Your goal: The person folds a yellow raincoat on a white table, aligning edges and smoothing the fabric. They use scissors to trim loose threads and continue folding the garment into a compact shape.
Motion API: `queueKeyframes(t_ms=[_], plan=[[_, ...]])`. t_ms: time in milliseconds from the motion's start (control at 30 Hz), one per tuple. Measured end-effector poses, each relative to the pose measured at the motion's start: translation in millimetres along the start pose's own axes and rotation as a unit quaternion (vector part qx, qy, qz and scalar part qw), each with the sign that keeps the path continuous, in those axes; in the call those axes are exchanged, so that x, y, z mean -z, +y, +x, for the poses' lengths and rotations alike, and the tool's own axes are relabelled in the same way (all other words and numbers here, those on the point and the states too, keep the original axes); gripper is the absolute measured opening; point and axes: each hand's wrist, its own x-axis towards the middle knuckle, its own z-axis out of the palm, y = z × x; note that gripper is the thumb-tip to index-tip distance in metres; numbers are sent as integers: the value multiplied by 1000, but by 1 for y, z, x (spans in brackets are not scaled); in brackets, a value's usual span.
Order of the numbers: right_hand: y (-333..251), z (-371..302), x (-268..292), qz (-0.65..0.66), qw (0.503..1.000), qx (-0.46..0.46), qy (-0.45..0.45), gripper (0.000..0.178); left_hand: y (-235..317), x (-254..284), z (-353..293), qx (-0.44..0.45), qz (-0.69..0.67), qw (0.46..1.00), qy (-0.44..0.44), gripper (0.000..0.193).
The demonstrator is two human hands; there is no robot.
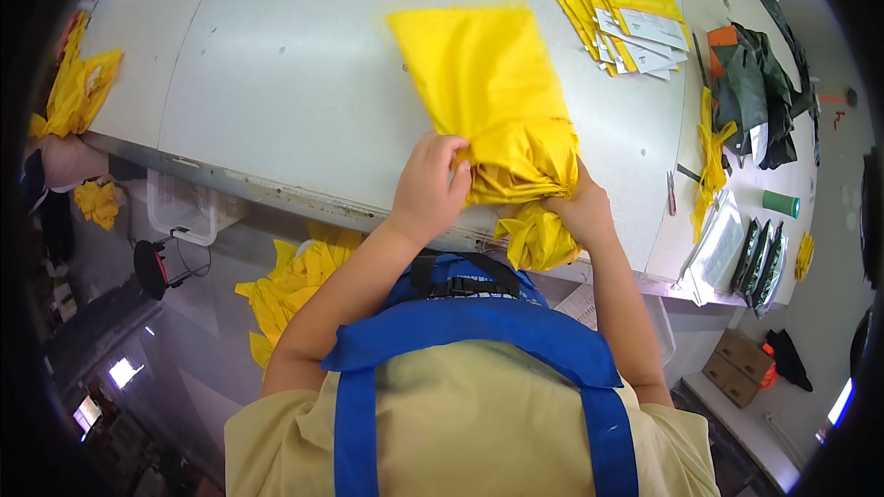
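Note:
A yellow cloth piece point(493, 74) lies on the pale table, its far part flat and roughly rectangular. Its near part is gathered into folds between my hands. At the left edge of these folds, my left hand point(433, 182) is closed on the cloth with bent fingers and thumb. My right hand point(585, 209) grips the bunched cloth from the right, its fingers partly hidden behind the fabric. A crumpled yellow end point(541, 237) hangs over the table's front edge below the folds.
A stack of yellow cloth pieces with white labels point(649, 37) lies at the far right. Dark fabric point(760, 92), scissors point(671, 193), a green cylinder point(781, 203) and plastic packets point(714, 244) are farther right. Yellow cloth point(295, 285) and a white basket point(189, 212) sit below the front edge.

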Motion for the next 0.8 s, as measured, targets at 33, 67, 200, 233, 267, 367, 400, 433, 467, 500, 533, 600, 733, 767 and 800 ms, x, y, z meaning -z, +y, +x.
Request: queueKeyframes(t_ms=[33, 67, 200, 233, 267, 367, 400, 433, 467, 500, 533, 600, 733, 767, 800], plan=[[1, 1, 1, 7, 1000, 3, 2, 86, -11, -5, -4, 28, -56, 998, 2, 40], [-1, 0, 2, 7, 1000, -14, 1, 85, -17, -10, -7, 101, -152, 983, -2, 45], [-5, 1, -1, -27, 999, -21, 17, 88, -24, -31, -12, 376, -463, 803, -10, 38], [-6, 2, -1, -40, 998, -33, 25, 90, -37, -37, -8, 395, -453, 798, -46, 35], [-8, 3, 1, -54, 997, -43, 34, 92, -45, -40, -2, 411, -443, 792, -82, 33], [-18, -4, 15, -31, 996, -45, 66, 96, -55, -45, 5, 361, -461, 803, -108, 25], [-22, -4, 19, -6, 995, -70, 65, 93, -52, -46, 8, 350, -437, 823, -94, 21], [-20, -2, 21, -3, 996, -63, 66, 93, -48, -47, 12, 338, -413, 842, -79, 17], [-15, -1, 23, -1, 996, -61, 70, 93, -39, -49, 17, 326, -390, 858, -68, 13], [-11, 0, 23, 2, 996, -59, 72, 93, -28, -47, 20, 307, -353, 881, -68, 10], [-8, 1, 22, 6, 995, -59, 74, 93, -13, -43, 22, 288, -315, 902, -67, 7], [-3, 3, 20, 15, 995, -59, 76, 93, 7, -48, 18, 187, -258, 947, -25, 3], [-7, 2, 13, 41, 997, -48, 46, 90, 50, -45, 11, -86, -98, 990, -52, 7], [-6, 3, 9, 132, 990, -28, 33, 89, 56, -44, 6, -119, -79, 987, -79, 8], [-2, 6, 4, 221, 975, -7, 19, 89, 52, -44, 4, -127, -85, 984, -89, 9]])
